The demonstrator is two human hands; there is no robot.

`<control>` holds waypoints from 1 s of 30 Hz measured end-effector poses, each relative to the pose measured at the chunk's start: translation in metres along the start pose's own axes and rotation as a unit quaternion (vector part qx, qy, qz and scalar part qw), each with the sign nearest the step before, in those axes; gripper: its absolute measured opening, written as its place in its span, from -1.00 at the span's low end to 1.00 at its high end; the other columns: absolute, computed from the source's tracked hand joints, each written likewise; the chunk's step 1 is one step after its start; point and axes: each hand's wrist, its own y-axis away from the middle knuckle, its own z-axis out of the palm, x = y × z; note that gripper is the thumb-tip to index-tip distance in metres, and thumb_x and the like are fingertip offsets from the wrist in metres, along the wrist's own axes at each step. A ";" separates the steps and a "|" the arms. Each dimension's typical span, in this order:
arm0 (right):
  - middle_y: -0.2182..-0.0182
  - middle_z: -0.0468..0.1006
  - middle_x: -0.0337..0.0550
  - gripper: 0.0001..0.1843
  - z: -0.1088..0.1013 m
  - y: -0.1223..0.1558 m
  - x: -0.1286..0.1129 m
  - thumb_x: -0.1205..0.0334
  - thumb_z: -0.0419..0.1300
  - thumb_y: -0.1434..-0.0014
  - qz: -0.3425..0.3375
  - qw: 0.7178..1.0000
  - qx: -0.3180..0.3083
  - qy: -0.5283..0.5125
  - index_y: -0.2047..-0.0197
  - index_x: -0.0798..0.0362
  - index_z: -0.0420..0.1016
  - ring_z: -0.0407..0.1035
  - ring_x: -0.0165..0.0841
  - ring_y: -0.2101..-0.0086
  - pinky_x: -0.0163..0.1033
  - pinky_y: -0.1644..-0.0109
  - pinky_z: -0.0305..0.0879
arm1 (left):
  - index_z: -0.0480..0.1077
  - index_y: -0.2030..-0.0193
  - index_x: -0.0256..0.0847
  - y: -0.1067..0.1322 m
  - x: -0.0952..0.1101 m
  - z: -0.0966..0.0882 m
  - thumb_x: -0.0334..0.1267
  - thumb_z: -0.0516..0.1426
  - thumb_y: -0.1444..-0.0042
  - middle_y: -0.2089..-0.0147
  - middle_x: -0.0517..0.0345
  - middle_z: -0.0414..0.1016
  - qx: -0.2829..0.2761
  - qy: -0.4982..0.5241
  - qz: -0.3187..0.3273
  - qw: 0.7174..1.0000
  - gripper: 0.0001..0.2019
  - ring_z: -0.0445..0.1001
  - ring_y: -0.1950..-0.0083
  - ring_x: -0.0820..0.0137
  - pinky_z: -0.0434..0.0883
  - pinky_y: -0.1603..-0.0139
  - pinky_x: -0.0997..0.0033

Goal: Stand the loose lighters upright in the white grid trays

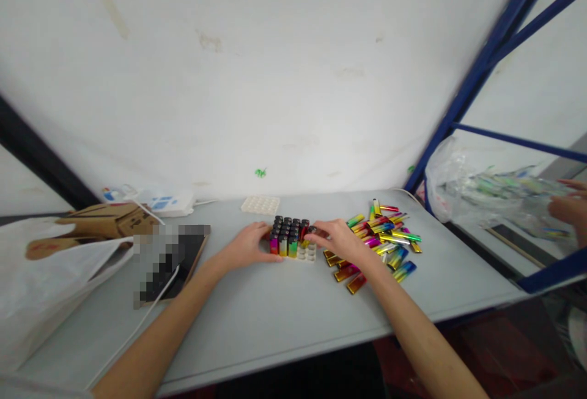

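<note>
A white tray (308, 254) in the middle of the grey table (284, 313) holds several upright coloured lighters (288, 235) with black tops. My left hand (247, 245) rests against the tray's left side, fingers curled on it. My right hand (337, 239) pinches one lighter (312, 231) at the tray's right edge. A loose pile of shiny multicoloured lighters (383, 237) lies just right of that hand.
An empty white tray (260, 204) sits by the wall. At left are a cardboard box (107, 220), a white plastic bag (41, 283), a power strip (165, 202), a phone with cable (177, 261). Another person's hands (568, 209) handle a plastic bag (481, 188) beyond the blue frame (477, 75).
</note>
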 end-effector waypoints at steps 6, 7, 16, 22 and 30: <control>0.40 0.66 -0.19 -0.69 0.004 -0.002 -0.008 0.01 0.26 -0.48 0.002 0.999 -0.042 0.019 0.20 0.04 0.63 0.41 -0.38 0.45 -0.32 0.30 0.16 | 0.62 0.10 -0.23 0.001 0.002 0.000 0.26 0.44 0.11 0.01 -0.10 0.65 0.001 0.005 -0.003 1.000 -0.38 0.56 -0.05 -0.05 0.49 -0.15 0.08; 0.38 0.67 -0.17 -0.70 0.005 -0.002 -0.010 0.01 0.26 -0.48 0.008 0.998 -0.044 0.040 0.17 0.04 0.63 0.44 -0.37 0.43 -0.32 0.29 0.15 | 0.62 0.10 -0.23 0.001 0.002 -0.001 0.26 0.44 0.12 0.01 -0.10 0.65 0.001 0.005 -0.005 1.000 -0.37 0.56 -0.06 -0.06 0.49 -0.15 0.08; 0.25 0.72 -0.07 -0.68 0.004 -0.006 -0.020 -0.02 0.19 -0.53 0.020 0.984 -0.076 0.158 0.08 0.04 0.61 0.54 -0.31 0.31 -0.29 0.26 0.11 | 0.63 0.09 -0.21 0.000 -0.001 0.001 0.28 0.44 0.14 0.00 -0.11 0.66 0.008 0.003 -0.004 1.000 -0.36 0.58 -0.06 -0.08 0.51 -0.15 0.07; 0.29 0.71 -0.08 -0.64 0.011 -0.009 -0.015 -0.09 0.25 -0.47 0.032 0.988 -0.066 0.136 0.15 0.04 0.63 0.51 -0.31 0.35 -0.28 0.29 0.11 | 0.60 0.04 -0.20 -0.001 -0.005 0.001 0.27 0.43 0.13 -0.03 -0.09 0.67 0.020 0.022 0.004 1.000 -0.35 0.59 -0.08 -0.07 0.51 -0.18 0.05; 0.28 0.70 -0.06 -0.71 -0.024 0.008 0.049 0.03 0.34 -0.41 0.085 0.995 0.022 0.037 0.17 0.10 0.69 0.51 -0.28 0.28 -0.24 0.14 0.32 | 0.58 0.16 -0.16 -0.002 -0.013 0.005 0.29 0.42 0.14 0.10 -0.04 0.65 0.033 0.016 0.011 0.999 -0.41 0.59 0.03 -0.02 0.55 -0.06 0.05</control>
